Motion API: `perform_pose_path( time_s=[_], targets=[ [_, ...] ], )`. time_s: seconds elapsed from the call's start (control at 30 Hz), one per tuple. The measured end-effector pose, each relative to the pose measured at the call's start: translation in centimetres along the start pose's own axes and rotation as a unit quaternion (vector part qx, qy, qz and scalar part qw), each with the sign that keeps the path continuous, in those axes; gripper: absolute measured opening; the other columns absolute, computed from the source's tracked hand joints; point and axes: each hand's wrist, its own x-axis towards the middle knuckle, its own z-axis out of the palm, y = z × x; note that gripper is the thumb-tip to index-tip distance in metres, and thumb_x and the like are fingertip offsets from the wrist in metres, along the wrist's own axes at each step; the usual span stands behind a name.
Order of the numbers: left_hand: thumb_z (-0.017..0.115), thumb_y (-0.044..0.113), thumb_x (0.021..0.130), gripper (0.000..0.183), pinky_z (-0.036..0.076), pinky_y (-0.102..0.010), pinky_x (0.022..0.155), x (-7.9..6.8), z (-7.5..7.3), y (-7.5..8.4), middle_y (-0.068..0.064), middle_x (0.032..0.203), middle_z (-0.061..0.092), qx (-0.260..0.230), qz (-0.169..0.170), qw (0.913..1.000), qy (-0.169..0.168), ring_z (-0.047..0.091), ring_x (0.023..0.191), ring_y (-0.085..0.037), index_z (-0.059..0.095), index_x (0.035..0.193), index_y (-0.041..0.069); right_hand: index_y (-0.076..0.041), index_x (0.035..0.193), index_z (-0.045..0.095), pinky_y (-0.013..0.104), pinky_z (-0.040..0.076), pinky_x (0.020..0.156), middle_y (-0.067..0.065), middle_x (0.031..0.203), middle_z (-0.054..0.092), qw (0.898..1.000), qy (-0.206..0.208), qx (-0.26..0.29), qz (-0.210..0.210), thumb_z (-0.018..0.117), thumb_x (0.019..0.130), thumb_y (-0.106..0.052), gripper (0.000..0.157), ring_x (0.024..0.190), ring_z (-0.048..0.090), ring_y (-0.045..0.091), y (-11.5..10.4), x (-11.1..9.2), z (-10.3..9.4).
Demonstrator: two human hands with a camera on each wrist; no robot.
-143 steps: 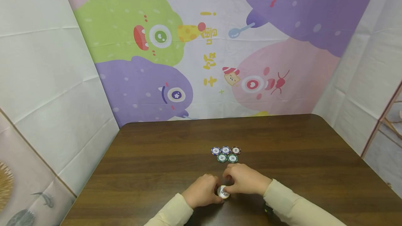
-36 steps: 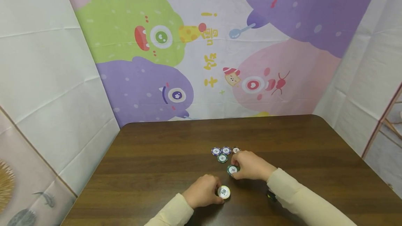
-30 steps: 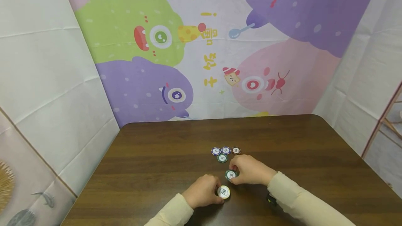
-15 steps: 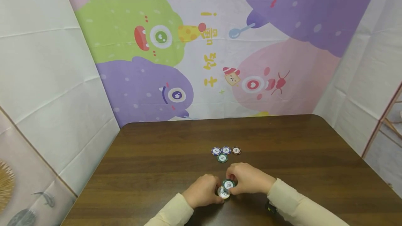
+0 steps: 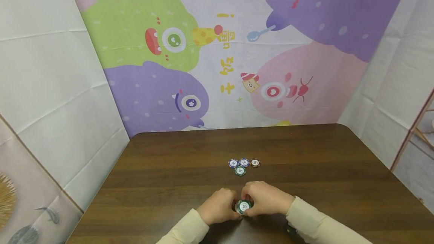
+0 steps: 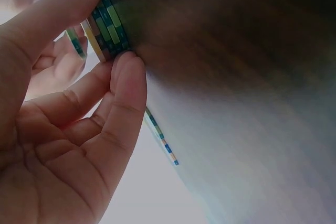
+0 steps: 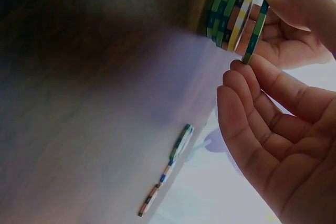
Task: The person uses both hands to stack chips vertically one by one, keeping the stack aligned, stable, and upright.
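Observation:
At the near side of the table, my left hand (image 5: 218, 207) grips a short stack of poker chips (image 7: 229, 17) between thumb and fingers. The right wrist view shows green chips low in the stack, then a brown one, with a yellow-edged chip on top. My right hand (image 5: 268, 198) pinches a green poker chip (image 5: 244, 206) marked 20 by its rim. In the right wrist view a small gap separates this chip from the stack's top. From the head view it covers most of the stack.
Beyond the hands, two blue chips (image 5: 239, 162), a brown chip (image 5: 255, 162) and a green chip (image 5: 240, 170) lie flat on the brown wooden table (image 5: 162, 176). A cartoon-printed cloth (image 5: 223, 55) hangs behind the far table edge.
My right hand has taken the green 20 chip from the front row of the group and brought it nearer, over the stack. My left hand has stayed at the stack.

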Motion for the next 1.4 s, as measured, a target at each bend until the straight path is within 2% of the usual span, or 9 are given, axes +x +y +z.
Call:
perform_pose_path(
  time_s=[0.2,0.7,1.03,1.4],
  targets=[
    [0.086,0.020,0.066,0.022,0.037,-0.017,0.052,-0.03,-0.04,0.05,0.012,0.065,0.055,-0.003,0.004,1.0000,0.000,0.040,0.057,0.001,0.067,0.077,0.015,-0.015,0.085,0.067,0.016,0.040,0.061,-0.012,0.076,0.053,1.000,-0.010,0.006,0.005,0.078,0.072,-0.022,0.019,0.067,0.042,-0.003,-0.30,0.21,0.28],
    [0.087,0.022,0.066,0.027,0.038,-0.017,0.055,-0.29,-0.17,0.12,0.011,0.068,0.057,0.006,0.005,1.0000,0.001,0.041,0.060,0.001,0.064,0.078,0.014,-0.015,0.085,0.067,0.021,0.038,0.067,-0.012,0.076,0.052,1.000,0.003,-0.020,-0.007,0.079,0.072,-0.026,0.020,0.067,0.042,-0.002,-0.57,0.40,0.11],
    [0.087,0.023,0.066,0.030,0.039,-0.017,0.057,-0.30,-0.20,0.18,0.010,0.070,0.058,0.007,0.004,1.0000,0.003,0.042,0.062,0.000,0.064,0.082,0.013,-0.015,0.087,0.068,0.021,0.039,0.068,-0.013,0.076,0.052,1.000,-0.008,-0.013,0.009,0.079,0.074,-0.026,0.020,0.066,0.042,-0.001,-0.37,0.53,0.42],
    [0.087,0.022,0.067,0.030,0.038,-0.017,0.056,-0.33,-0.31,0.25,0.010,0.070,0.057,-0.008,-0.002,1.0000,-0.004,0.042,0.061,0.000,0.064,0.083,0.013,-0.013,0.087,0.068,0.018,0.040,0.062,-0.011,0.077,0.053,1.000,0.000,-0.008,-0.002,0.080,0.073,-0.025,0.022,0.068,0.042,-0.001,-0.26,0.59,0.49]
  ],
)
